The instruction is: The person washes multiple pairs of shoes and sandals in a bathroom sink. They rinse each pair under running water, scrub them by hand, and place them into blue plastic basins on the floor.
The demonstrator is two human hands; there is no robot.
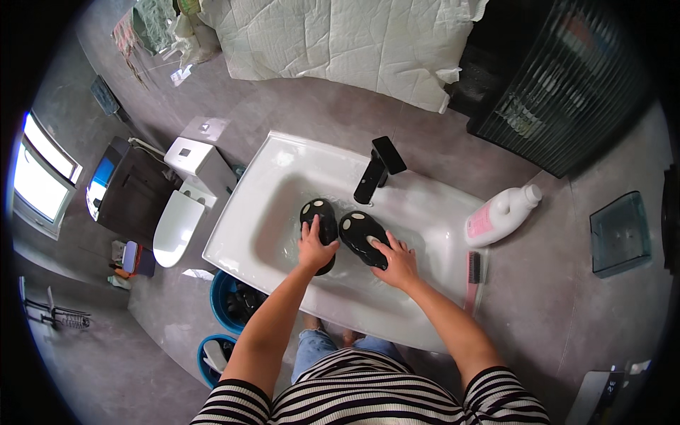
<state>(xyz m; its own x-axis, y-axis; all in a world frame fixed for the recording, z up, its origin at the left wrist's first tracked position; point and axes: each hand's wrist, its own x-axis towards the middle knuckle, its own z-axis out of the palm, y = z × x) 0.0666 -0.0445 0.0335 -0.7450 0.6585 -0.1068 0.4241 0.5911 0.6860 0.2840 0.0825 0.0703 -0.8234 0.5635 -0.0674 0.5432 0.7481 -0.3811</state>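
Observation:
Two black shoes (319,212) with pale oval patches lie side by side in shallow water in the white sink (244,237). My left hand (314,249) grips the left shoe, with its fingers across the middle and the thumb at the inner side. Around the rear part of the right shoe (356,230) my right hand (397,263) is closed, its fingers along the outer edge. Both shoes point away from me, and the right one tilts toward the left. The undersides of the shoes are hidden.
A black faucet (373,173) rises behind the shoes. On the sink's right rim are a white bottle (499,216) with a pink label and a pink-handled brush (472,276). Blue buckets (222,301) with dark things stand at lower left, near a toilet (178,227).

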